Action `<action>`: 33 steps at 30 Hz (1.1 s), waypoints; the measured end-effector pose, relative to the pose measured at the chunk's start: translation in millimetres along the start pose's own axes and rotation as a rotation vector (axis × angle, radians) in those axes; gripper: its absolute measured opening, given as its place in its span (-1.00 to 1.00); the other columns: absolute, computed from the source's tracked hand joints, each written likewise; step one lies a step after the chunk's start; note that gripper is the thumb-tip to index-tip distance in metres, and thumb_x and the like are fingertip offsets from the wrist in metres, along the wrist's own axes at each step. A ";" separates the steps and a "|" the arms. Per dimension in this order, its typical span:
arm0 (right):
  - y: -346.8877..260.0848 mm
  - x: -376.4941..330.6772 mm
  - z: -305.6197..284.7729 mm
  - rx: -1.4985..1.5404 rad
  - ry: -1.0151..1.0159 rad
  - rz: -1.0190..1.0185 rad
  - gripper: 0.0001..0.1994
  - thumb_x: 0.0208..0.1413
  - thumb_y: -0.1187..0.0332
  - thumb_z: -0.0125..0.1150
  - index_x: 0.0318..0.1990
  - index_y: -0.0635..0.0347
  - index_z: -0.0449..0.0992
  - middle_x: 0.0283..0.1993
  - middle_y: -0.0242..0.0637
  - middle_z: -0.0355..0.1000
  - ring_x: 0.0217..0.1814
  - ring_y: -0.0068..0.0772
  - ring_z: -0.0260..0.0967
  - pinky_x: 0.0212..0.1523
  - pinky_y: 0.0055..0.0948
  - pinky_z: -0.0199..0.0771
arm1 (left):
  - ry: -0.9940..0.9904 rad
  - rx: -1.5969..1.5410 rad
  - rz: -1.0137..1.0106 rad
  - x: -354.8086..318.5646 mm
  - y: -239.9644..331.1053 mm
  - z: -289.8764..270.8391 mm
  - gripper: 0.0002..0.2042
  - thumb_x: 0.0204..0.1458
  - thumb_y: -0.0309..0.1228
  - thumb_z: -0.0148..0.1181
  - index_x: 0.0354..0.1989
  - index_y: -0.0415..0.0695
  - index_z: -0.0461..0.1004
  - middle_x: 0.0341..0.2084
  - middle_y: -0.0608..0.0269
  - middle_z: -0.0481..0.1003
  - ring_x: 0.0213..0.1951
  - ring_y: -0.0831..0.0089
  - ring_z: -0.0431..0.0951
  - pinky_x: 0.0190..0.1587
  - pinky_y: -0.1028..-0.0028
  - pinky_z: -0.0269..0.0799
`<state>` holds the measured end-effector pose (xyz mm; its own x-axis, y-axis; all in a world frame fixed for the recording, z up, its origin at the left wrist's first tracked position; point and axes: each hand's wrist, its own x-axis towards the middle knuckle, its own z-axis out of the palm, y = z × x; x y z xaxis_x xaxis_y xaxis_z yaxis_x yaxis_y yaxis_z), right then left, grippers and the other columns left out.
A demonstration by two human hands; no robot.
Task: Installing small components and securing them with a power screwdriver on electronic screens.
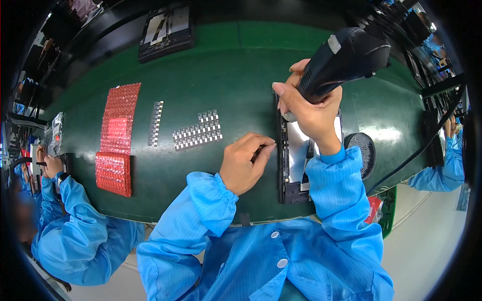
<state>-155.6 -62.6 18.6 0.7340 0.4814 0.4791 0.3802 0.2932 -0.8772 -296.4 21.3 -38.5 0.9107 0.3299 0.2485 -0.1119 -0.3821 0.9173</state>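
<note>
My right hand (314,113) is wrapped round the lower end of a thick black electric screwdriver (334,65), which slants down from the upper right. Under that hand lies an opened flat black electronic device (296,150) with silver plates inside; my hand and sleeve cover part of it. The tool's tip is near the device's upper left part, and I cannot tell whether it touches. Just left of the device's edge, my left hand (246,163) is closed in a pinch above the green table. What its fingertips hold, if anything, is hidden.
A round black dish (362,153) of small parts sits right of the device. Leftward lie strips of small black-and-white pieces (198,131), another strip (155,124) and red bubble wrap (120,120). A similar device (166,31) stands at the back. A cable (422,148) crosses the right; co-workers sit at both sides.
</note>
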 end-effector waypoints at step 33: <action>-36.2 -27.3 -87.3 0.304 0.070 -0.090 -0.21 0.14 -0.24 -0.09 0.21 0.36 0.08 -0.37 -0.26 0.31 -0.55 -0.51 0.32 -0.44 -0.49 0.42 | -0.245 0.475 0.657 -48.5 9.7 46.4 -0.58 -0.11 -0.35 0.28 -0.09 -0.33 0.45 -0.04 -0.02 0.45 0.09 0.16 0.41 0.16 0.19 0.27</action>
<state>-140.3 -158.5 34.5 0.7459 0.3873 0.5418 0.2677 0.5706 -0.7764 -323.2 -38.4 -56.0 0.7855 -0.2612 0.5610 -0.5194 -0.7712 0.3682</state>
